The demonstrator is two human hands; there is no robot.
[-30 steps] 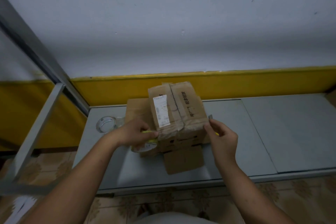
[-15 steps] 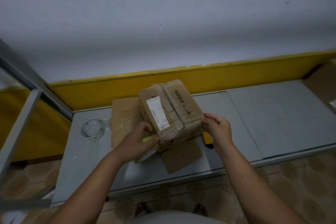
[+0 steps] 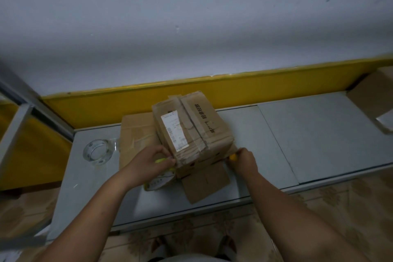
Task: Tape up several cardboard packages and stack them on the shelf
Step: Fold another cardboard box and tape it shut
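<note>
A: Two bare hands come first, near to us. What do they do?

B: The left hand (image 3: 153, 161) has its fingers curled on the near left corner of the cardboard package (image 3: 191, 132) and grips it. A yellow-green piece (image 3: 163, 160) shows under the fingers. Just below lies a round tape roll (image 3: 158, 183), white with a yellow rim.

A: And the other one?

B: The right hand (image 3: 244, 159) has its fingers bunched. It pinches a small yellow tool (image 3: 232, 157) at the near right corner of the package.

A: Where is the package itself?

B: Between both hands, on the grey surface (image 3: 276, 134), which is smooth and flat. The package is box-shaped, brown and creased, with glossy tape strips and a white label (image 3: 174, 132) on top. A cardboard flap (image 3: 204, 183) lies flat in front of it.

A: And behind?

B: A flat cardboard piece (image 3: 136, 134) lies beside it at left. Further left is a transparent tape ring (image 3: 97, 152). At far right is another cardboard box (image 3: 370, 95). Then a yellow band (image 3: 106, 108) and the pale wall (image 3: 191, 27).
</note>
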